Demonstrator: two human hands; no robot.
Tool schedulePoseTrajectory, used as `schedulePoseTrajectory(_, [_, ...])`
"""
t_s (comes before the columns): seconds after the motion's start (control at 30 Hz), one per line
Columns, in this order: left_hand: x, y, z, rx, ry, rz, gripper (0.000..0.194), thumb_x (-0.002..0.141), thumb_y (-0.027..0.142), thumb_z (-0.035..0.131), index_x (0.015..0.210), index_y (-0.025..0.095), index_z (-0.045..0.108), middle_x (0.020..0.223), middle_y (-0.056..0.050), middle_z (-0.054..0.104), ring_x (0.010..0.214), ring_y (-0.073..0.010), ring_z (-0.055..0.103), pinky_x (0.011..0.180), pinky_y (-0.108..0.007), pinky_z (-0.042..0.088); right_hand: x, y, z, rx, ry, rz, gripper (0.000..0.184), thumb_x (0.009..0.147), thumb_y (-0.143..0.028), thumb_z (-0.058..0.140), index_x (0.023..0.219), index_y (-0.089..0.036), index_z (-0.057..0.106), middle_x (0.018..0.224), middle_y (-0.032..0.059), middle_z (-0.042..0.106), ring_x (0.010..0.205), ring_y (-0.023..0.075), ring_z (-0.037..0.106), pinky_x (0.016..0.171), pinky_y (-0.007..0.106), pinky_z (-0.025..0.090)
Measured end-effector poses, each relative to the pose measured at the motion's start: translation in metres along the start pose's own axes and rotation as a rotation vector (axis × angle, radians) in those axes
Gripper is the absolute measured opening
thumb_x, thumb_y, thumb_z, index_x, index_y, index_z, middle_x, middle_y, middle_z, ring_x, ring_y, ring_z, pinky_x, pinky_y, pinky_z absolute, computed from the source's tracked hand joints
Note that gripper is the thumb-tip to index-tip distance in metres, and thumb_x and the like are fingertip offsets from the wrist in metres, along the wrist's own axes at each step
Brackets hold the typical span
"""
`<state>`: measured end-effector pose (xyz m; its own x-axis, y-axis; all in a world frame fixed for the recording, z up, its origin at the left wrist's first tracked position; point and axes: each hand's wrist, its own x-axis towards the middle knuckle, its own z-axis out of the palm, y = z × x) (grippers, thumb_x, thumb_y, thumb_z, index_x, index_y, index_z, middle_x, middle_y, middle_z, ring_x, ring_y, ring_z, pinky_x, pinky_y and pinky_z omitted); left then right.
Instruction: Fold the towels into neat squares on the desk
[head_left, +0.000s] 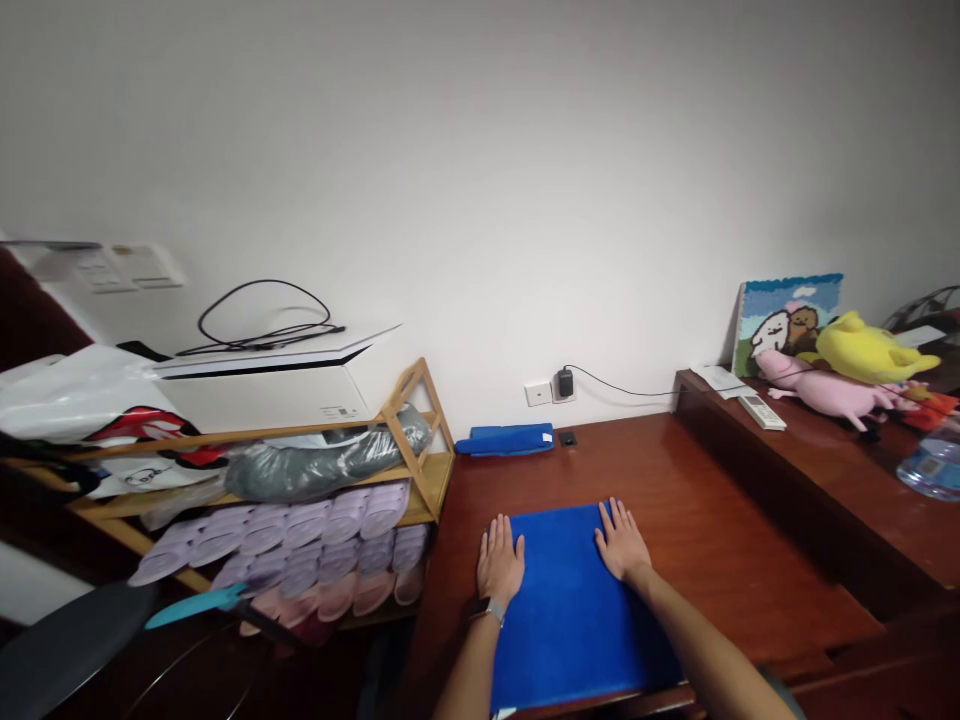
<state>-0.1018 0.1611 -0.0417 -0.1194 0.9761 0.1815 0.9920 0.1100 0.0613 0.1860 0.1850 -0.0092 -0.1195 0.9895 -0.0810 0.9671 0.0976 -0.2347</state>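
Observation:
A blue cloth [574,610] lies spread flat on the brown wooden desk [720,530], reaching down to its front edge. My left hand [501,562] rests flat on the cloth's far left corner, fingers stretched out; a watch is on that wrist. At the far right corner, my right hand [622,542] lies flat too, its fingers spread over the cloth's edge. Neither hand grips anything. Farther back, against the wall, sits a folded blue cloth [506,440] with a small white tag.
Left of the desk stands a wooden rack [435,470] with several slippers [322,520] and a white box [262,390]. A black plug [565,382] sits in the wall socket. On the raised right surface are a remote [761,412], plush toys [825,390] and a bottle [930,465].

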Motion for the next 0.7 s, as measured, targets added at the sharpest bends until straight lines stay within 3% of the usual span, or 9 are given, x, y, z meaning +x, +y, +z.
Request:
schedulePoseTrajectory(0.17, [0.004,0.014,-0.01,0.013,0.059,0.038,0.064,0.105,0.039,0.023,0.161,0.01,0.035,0.165,-0.015,0.04,0.155,-0.0269,0.034,0.129,-0.049,0.024,-0.001,0.001,-0.001,0.037,0.001,-0.007,0.071,0.104,-0.047,0.023,0.166,-0.011,0.02,0.175,0.0118,0.01,0.161,0.0264,0.004,0.129,0.041,0.002])
schedulePoseTrajectory(0.33, [0.009,0.093,-0.016,-0.111,0.051,0.34,0.06,0.108,0.038,0.02,0.163,0.018,0.031,0.168,-0.007,0.036,0.157,-0.0208,0.028,0.13,-0.043,0.024,-0.002,0.001,-0.004,0.055,0.001,-0.019,0.072,0.104,-0.046,0.024,0.166,-0.011,0.02,0.175,0.0111,0.01,0.161,0.0259,0.004,0.129,0.041,0.003])
schedulePoseTrajectory(0.4, [0.008,0.125,-0.012,-0.151,-0.008,0.41,0.06,0.108,0.041,0.02,0.163,0.019,0.03,0.168,-0.007,0.037,0.157,-0.0211,0.029,0.129,-0.044,0.026,-0.002,0.002,-0.004,0.055,-0.002,-0.024,0.072,0.103,-0.046,0.024,0.166,-0.01,0.021,0.175,0.0117,0.01,0.161,0.0257,0.004,0.129,0.041,0.003])
schedulePoseTrajectory(0.47, [0.007,0.142,-0.006,-0.17,-0.056,0.424,0.059,0.108,0.042,0.02,0.163,0.021,0.031,0.167,-0.006,0.037,0.157,-0.0218,0.03,0.129,-0.046,0.027,-0.002,0.002,-0.004,0.059,-0.002,-0.025,0.071,0.103,-0.045,0.025,0.165,-0.01,0.022,0.175,0.0115,0.01,0.161,0.0254,0.004,0.129,0.041,0.003])
schedulePoseTrajectory(0.57, [0.007,0.128,0.0,-0.155,-0.065,0.374,0.059,0.108,0.041,0.02,0.163,0.023,0.032,0.168,-0.006,0.035,0.157,-0.0224,0.029,0.129,-0.048,0.027,-0.001,0.003,-0.003,0.07,0.007,-0.024,0.07,0.104,-0.046,0.024,0.166,-0.012,0.022,0.175,0.0105,0.01,0.161,0.0252,0.004,0.129,0.041,0.004])
schedulePoseTrajectory(0.7, [0.013,0.058,-0.006,-0.067,-0.057,0.236,0.06,0.107,0.041,0.022,0.162,0.019,0.034,0.169,-0.009,0.032,0.157,-0.0245,0.029,0.128,-0.049,0.027,0.0,0.004,-0.002,0.075,0.018,-0.024,0.071,0.105,-0.049,0.021,0.166,-0.013,0.02,0.175,0.0102,0.009,0.161,0.0254,0.005,0.129,0.041,0.004])
